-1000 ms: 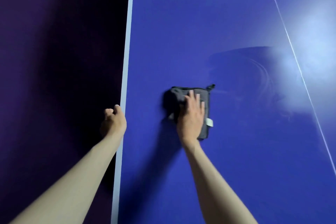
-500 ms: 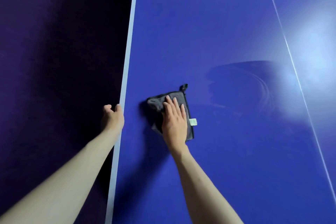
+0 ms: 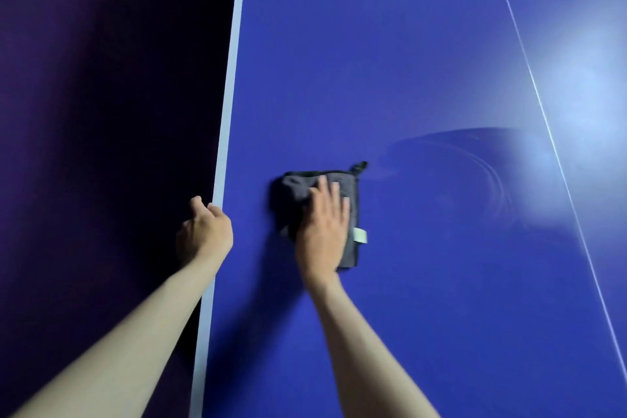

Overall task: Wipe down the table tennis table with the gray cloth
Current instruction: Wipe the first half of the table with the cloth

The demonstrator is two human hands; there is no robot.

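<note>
Moved: folded gray cloth (image 3: 339, 190) got slid back right, now lower centre of frame, pinned flat under right hand (image 3: 322, 231).
Left hand (image 3: 203, 231): curled over blue table tennis table's (image 3: 407, 44) white edge.
Meaning: wiping's mid-stroke, plenty unwiped.

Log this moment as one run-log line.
step: wiping | right hand: flat, pressing folded gray cloth | left hand: gripping white side edge | surface: blue table tennis table, smear marks right of cloth

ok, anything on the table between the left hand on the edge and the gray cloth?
Nothing: in the head view, only bare blue table tennis table and shadow lie between the left hand at the white edge line and the gray cloth under the right hand.
</note>
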